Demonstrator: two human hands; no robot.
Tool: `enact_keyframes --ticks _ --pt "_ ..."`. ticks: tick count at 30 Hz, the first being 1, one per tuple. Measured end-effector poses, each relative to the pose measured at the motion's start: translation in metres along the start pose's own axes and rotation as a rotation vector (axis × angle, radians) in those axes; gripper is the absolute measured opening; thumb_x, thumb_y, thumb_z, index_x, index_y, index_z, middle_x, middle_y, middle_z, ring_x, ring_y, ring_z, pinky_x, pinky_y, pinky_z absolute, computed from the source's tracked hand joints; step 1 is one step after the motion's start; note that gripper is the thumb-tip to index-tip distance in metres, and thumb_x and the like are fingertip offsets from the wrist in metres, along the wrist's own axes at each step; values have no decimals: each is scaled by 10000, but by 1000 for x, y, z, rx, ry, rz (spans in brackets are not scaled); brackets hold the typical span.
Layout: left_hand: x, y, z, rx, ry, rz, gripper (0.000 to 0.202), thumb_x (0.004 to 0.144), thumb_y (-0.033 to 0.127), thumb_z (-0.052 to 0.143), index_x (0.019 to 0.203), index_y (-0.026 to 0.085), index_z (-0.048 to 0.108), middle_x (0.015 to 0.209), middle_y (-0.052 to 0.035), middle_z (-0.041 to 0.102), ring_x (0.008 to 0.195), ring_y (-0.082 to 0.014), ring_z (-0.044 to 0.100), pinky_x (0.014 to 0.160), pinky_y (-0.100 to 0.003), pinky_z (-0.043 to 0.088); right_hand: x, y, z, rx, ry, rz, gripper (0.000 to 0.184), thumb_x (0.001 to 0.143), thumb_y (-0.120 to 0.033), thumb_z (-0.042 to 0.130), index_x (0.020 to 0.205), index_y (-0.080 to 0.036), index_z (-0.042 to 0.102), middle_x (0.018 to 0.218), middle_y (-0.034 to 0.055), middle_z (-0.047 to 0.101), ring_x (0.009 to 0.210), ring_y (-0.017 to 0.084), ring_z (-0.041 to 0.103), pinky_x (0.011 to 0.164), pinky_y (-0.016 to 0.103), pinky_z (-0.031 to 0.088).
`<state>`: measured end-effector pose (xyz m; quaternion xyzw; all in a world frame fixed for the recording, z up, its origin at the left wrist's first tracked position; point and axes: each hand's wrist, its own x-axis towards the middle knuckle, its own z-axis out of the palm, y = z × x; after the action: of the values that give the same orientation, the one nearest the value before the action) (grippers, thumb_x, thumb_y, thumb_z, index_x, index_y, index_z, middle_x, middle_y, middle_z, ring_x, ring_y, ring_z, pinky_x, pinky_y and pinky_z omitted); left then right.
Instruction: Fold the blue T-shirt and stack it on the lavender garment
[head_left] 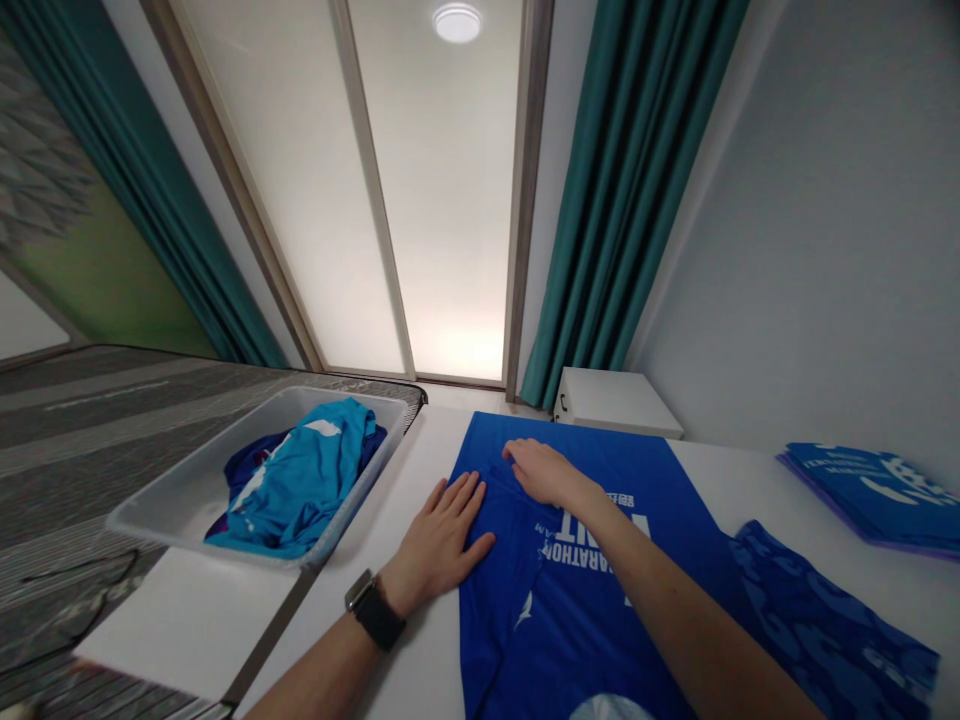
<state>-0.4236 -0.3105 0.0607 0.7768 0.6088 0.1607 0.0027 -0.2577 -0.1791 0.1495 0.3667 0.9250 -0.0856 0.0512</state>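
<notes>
A blue T-shirt (592, 580) with white lettering lies spread on the white table (420, 660). My left hand (442, 535) rests flat on the shirt's left edge, fingers stretched out; a dark watch is on that wrist. My right hand (544, 470) lies palm down on the shirt near its far end, fingers extended and holding nothing. The shirt's right sleeve (825, 610) has a darker blue pattern and reaches toward the right.
A grey plastic bin (187, 490) at the left holds crumpled turquoise and dark blue garments (300, 480). Folded blue shirts (877, 490) are stacked at the right. A small white cabinet (615, 400) stands behind the table, by teal curtains (622, 200) and a frosted window.
</notes>
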Motion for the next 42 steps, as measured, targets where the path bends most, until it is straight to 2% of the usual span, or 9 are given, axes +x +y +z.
enact_keyframes --ticks 3,6,15,20,23,28,34,38,42 --pt "0 0 1 5 -1 0 676 973 575 340 1513 171 311 1564 -116 322 1453 -263 273 1193 -487 197 6 -10 7 40 108 -202 357 959 -108 368 1204 -173 620 1215 112 635 1137 212 553 962 321 384" --pt "0 -1 2 12 -5 -6 692 970 587 335 1512 157 312 1558 -121 332 1452 -261 276 1194 -479 198 13 -12 18 84 116 -330 365 935 -81 396 1150 -173 677 1130 99 676 1079 200 579 944 312 402" --pt "1 -4 -2 -51 -11 -34 618 988 536 340 1501 191 335 1556 -108 346 1436 -249 310 1181 -482 227 14 -8 26 101 201 -326 379 925 -58 406 1183 -146 669 1190 107 659 1091 201 562 969 324 403" --pt "1 -29 -18 -96 130 -167 443 996 315 366 1404 187 483 1441 -99 516 1337 -243 451 1136 -464 328 15 -8 32 67 210 -346 354 916 -64 419 1124 -159 691 1200 94 664 1079 216 565 944 357 422" --pt "0 -39 -26 -173 193 -173 404 976 236 363 1324 193 566 1355 -93 594 1261 -230 526 1097 -444 397 17 -6 37 65 225 -358 338 928 -93 421 1117 -164 692 1223 102 654 1132 221 551 970 378 418" --pt "0 -32 -26 -237 159 -40 436 967 232 395 1382 211 526 1423 -76 540 1308 -219 495 1126 -423 388 19 -4 45 105 261 -338 426 960 -178 388 1358 -176 542 1420 115 525 1312 221 451 1073 410 368" --pt "-5 -28 -15 -191 -45 -4 475 1006 306 361 1466 201 413 1527 -83 395 1416 -214 357 1173 -457 297 19 -5 64 36 81 -327 606 998 -438 333 1527 -148 277 1601 106 208 1482 243 132 1191 466 161" --pt "-9 -32 -12 -152 -61 -39 508 1001 338 394 1494 223 358 1549 -80 349 1441 -213 303 1182 -450 262 17 -6 70 14 67 -316 621 1002 -454 302 1530 -130 264 1600 109 198 1481 234 137 1203 458 109" --pt "-9 -33 -12 -129 -50 -72 497 996 341 405 1478 222 391 1533 -88 380 1422 -220 345 1172 -454 277 16 -8 69 7 76 -317 621 1000 -454 303 1532 -136 260 1600 105 197 1480 236 145 1202 460 115"
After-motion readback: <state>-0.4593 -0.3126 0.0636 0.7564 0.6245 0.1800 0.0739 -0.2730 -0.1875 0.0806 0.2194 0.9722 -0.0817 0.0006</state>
